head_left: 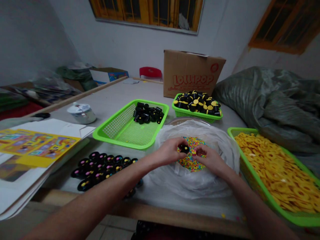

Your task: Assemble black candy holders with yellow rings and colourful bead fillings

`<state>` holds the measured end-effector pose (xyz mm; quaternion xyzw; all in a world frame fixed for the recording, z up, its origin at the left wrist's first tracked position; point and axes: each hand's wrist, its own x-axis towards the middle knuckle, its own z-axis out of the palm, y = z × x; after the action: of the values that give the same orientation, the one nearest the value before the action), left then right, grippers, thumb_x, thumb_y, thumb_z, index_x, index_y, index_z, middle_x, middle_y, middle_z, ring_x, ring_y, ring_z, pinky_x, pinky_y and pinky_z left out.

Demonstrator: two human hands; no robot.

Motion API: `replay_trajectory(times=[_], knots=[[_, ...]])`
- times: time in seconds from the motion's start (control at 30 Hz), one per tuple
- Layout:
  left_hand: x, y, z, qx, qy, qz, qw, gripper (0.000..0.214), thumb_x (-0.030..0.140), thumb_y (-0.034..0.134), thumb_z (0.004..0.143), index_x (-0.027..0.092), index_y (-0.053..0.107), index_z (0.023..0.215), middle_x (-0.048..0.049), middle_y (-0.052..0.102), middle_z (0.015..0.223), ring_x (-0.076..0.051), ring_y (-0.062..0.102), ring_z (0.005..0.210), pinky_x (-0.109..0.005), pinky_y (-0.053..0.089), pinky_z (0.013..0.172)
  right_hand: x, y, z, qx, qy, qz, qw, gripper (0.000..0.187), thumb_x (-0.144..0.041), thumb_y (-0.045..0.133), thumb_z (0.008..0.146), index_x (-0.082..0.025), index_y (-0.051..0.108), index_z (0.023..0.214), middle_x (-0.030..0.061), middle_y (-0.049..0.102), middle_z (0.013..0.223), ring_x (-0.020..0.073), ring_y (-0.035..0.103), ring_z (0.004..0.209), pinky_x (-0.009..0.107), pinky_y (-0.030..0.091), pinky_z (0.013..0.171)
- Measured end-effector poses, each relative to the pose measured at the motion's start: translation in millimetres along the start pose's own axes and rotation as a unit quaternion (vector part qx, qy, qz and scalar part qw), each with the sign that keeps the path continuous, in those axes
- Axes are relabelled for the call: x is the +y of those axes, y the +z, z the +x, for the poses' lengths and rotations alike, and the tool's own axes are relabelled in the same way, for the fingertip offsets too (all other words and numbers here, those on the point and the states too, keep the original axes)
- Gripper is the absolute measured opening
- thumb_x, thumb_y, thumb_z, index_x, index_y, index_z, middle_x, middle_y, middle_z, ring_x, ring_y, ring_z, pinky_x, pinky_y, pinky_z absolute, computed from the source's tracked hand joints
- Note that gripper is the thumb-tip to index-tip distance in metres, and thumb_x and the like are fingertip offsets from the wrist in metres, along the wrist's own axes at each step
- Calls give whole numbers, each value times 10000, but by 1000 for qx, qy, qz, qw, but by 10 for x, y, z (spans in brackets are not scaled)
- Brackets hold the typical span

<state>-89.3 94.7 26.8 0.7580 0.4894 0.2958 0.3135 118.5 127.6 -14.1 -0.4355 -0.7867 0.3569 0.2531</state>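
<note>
L hand over the bag; grip clamped on one small blk cup w/ yellow dot in its centre. R hand just beside, fingertips near the multicol. beads; can't tell if grip is on a bead. Beads lie in a whitish plastic bag on the table. Near L forearm: grp of blk cups w/ pink, yellow & blue bits. Beyond: lg green basket w/ more blk pcs; sm. green basket of blk/yellow pcs, by "Lollipop" carton. Far R: green basket of yellow rings.
</note>
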Motion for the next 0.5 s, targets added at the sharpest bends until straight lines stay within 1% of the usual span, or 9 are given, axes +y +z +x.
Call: replay_trajectory(times=[0.07, 0.13, 0.23, 0.3, 0.37, 0.43, 0.5], knots=[[-5, 215, 65, -25, -2, 55, 998, 293, 165, 617, 684, 166, 622, 976, -37, 677, 904, -187, 615, 805, -297, 481, 722, 41, -30, -33, 18, 4, -13, 1000, 160, -268, 595, 754, -175, 596, 884, 38, 660, 862, 176, 615, 823, 341, 478, 790], [-14, 339, 114, -30, -3, 91, 995, 283, 175, 608, 687, 174, 624, 970, -40, 678, 915, -206, 615, 833, -300, 473, 723, 77, -47, -62, 32, 5, -29, 999, 162, -260, 585, 764, -178, 595, 903, 32, 657, 854, 173, 617, 808, 334, 480, 774], [-16, 408, 151, -27, -1, 100, 995, 281, 188, 602, 695, 183, 625, 975, -42, 680, 945, -218, 615, 876, -296, 464, 745, 93, -57, -96, 51, 6, -48, 998, 157, -241, 583, 775, -187, 595, 922, 29, 658, 868, 175, 615, 817, 333, 475, 774], [-12, 415, 159, -28, -9, 95, 995, 285, 196, 604, 696, 188, 626, 980, -41, 681, 946, -220, 617, 876, -293, 461, 741, 73, -61, -119, 68, -14, -90, 993, 134, -221, 578, 786, -190, 594, 916, 34, 653, 885, 189, 603, 844, 347, 462, 790], [-8, 413, 162, -32, -17, 91, 995, 283, 200, 611, 692, 184, 627, 974, -42, 681, 944, -223, 615, 875, -291, 459, 735, 36, -64, -146, 91, -63, -170, 979, 108, -195, 564, 804, -185, 592, 908, 46, 644, 900, 208, 584, 872, 361, 446, 802], [-1, 409, 162, -39, -27, 90, 995, 278, 199, 615, 691, 173, 625, 967, -43, 679, 924, -219, 613, 854, -283, 456, 717, -9, -63, -174, 112, -120, -260, 952, 103, -179, 540, 829, -176, 592, 918, 64, 636, 921, 225, 562, 890, 370, 433, 804], [10, 404, 159, -43, -39, 87, 994, 272, 194, 611, 696, 165, 621, 967, -38, 676, 885, -204, 612, 810, -269, 452, 688, -51, -60, -199, 130, -161, -328, 922, 115, -170, 522, 849, -169, 596, 938, 81, 629, 946, 238, 539, 899, 376, 422, 806]])
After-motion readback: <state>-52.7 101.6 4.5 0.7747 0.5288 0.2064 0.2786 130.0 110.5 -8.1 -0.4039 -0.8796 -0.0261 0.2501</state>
